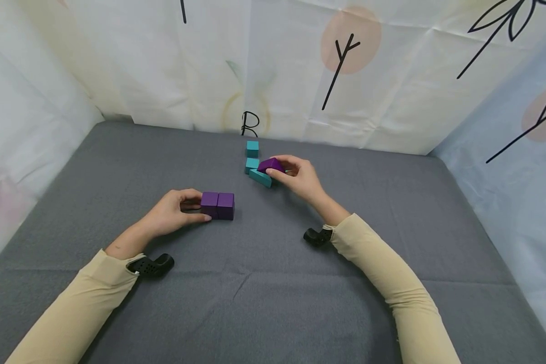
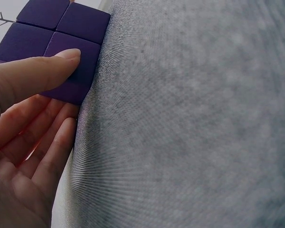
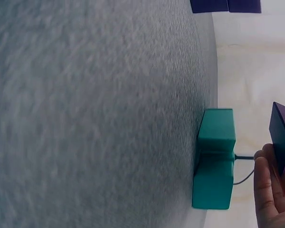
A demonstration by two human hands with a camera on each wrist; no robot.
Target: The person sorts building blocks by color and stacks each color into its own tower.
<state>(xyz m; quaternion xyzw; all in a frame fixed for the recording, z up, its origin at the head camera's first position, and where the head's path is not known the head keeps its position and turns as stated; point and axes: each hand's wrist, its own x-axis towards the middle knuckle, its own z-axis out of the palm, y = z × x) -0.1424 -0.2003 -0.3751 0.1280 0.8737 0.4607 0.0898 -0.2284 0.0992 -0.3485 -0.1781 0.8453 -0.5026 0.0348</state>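
At the left of the head view, my left hand (image 1: 170, 212) grips a group of purple cubes (image 1: 217, 206) on the grey cloth. In the left wrist view the thumb (image 2: 47, 71) presses one face of these purple cubes (image 2: 61, 45), which sit side by side and stacked; the other fingers are at their lower side. My right hand (image 1: 302, 179) pinches a purple wedge-shaped block (image 1: 271, 164) over the teal pieces. Below and beside it are a teal wedge-like block (image 1: 261, 177) and a teal cube (image 1: 252, 165). The right wrist view shows the purple block (image 3: 281, 133) held off the cloth.
A second teal cube (image 1: 252, 148) stands farther back, near the patterned white curtain (image 1: 291, 76) behind the table. Grey cloth (image 1: 236, 313) covers the tabletop. A black wrist device (image 1: 152, 265) sits at the left cuff, another black device (image 1: 317, 236) at the right.
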